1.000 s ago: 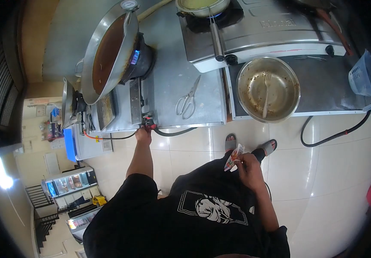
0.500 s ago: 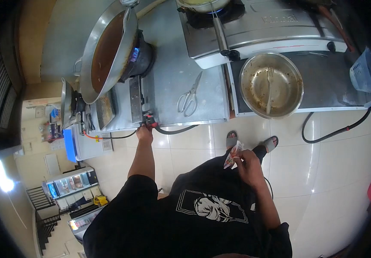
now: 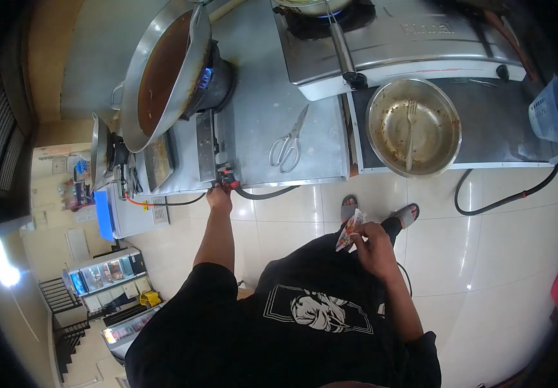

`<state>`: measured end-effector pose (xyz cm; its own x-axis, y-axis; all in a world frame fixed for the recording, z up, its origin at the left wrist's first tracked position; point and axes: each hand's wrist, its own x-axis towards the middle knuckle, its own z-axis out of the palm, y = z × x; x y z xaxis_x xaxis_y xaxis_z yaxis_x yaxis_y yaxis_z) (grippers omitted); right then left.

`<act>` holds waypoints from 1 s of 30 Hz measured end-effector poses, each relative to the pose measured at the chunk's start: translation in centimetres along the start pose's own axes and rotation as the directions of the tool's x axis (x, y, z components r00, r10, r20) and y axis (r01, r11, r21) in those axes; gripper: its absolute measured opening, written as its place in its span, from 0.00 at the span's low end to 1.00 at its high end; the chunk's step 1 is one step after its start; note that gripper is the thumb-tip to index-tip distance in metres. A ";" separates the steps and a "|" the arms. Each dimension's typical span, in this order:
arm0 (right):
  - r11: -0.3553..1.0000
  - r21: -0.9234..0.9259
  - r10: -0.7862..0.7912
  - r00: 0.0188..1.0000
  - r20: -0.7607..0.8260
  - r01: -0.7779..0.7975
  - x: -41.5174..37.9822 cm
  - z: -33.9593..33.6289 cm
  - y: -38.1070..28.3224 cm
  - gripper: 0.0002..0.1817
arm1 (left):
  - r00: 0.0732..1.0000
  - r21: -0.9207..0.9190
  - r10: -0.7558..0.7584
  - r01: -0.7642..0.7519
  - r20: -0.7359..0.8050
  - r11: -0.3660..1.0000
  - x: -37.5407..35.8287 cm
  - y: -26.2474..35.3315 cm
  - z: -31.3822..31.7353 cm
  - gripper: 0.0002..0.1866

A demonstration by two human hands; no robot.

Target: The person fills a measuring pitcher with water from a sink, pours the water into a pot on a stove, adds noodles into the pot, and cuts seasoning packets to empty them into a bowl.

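Observation:
My left hand is closed at the burner's control knob, at the counter's front edge; its fingertips are partly hidden. Beside it a red-and-black hose fitting joins a black hose. Behind stands the gas burner with a blue flame, and over it a large wok of reddish-brown liquid. My right hand hangs low in front of my body, closed on a small printed sachet.
Scissors lie on the steel counter. A metal bowl holds a fork. A pan sits on the lit stove. A plastic basket stands far right, and a black hose loops down.
The view has shifted slightly, so the counter things appear a little further right. Both hands keep nearly the same place and hold.

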<state>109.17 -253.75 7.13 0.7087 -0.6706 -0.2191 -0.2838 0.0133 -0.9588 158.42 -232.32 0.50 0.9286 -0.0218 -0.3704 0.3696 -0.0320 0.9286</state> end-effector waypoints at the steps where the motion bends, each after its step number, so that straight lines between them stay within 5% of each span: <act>1: 1.000 -0.008 -0.013 1.000 -0.003 0.013 0.0 0.1 0.1 0.08 | 1.000 0.015 0.002 -0.002 -0.001 1.000 0.0 0.0 0.1 0.07; 6: 0.991 -0.062 -0.119 0.991 -0.059 0.116 0.1 0.7 0.6 0.06 | 0.997 0.097 0.037 -0.043 0.064 0.994 -0.3 0.1 -0.1 0.07; 11: 1.000 0.007 -0.015 1.000 -0.023 0.015 -0.4 0.9 1.4 0.08 | 0.999 0.072 0.012 -0.009 -0.038 0.997 -1.6 0.8 1.5 0.07; 20: 1.000 -0.004 0.007 1.000 -0.018 -0.007 -0.4 0.1 0.9 0.07 | 1.000 0.078 0.010 -0.012 0.020 0.997 -1.2 0.7 0.9 0.05; 22: 1.000 -0.007 -0.003 1.000 -0.022 0.003 -0.3 0.1 0.8 0.07 | 0.930 0.535 0.251 -0.360 0.267 0.765 2.6 -1.2 -2.6 0.05; 24: 1.000 -0.009 -0.030 0.999 -0.023 0.030 -0.2 -0.1 0.6 0.07 | 0.841 0.669 0.346 -0.540 0.415 0.510 6.1 -3.3 -5.2 0.09; 25: 1.000 -0.014 -0.028 0.999 -0.022 0.027 -0.2 -0.1 0.5 0.07 | 0.826 0.669 0.385 -0.560 0.411 0.488 7.2 -4.0 -6.0 0.12; 28: 0.999 -0.032 -0.017 1.000 -0.015 0.017 -0.1 -0.2 -0.2 0.07 | 0.875 0.547 0.338 -0.481 0.346 0.685 7.3 -4.5 -6.0 0.14; 30: 0.999 -0.044 -0.014 1.000 -0.006 0.014 0.0 -0.4 -1.2 0.07 | 0.958 0.351 0.209 -0.268 0.199 0.897 5.3 -3.4 -4.3 0.13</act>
<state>109.30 -254.06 8.31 0.7086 -0.6753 -0.2045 -0.3021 -0.0284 -0.9529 162.22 -228.07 -4.55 0.9600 -0.2259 -0.1654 0.0715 -0.3734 0.9249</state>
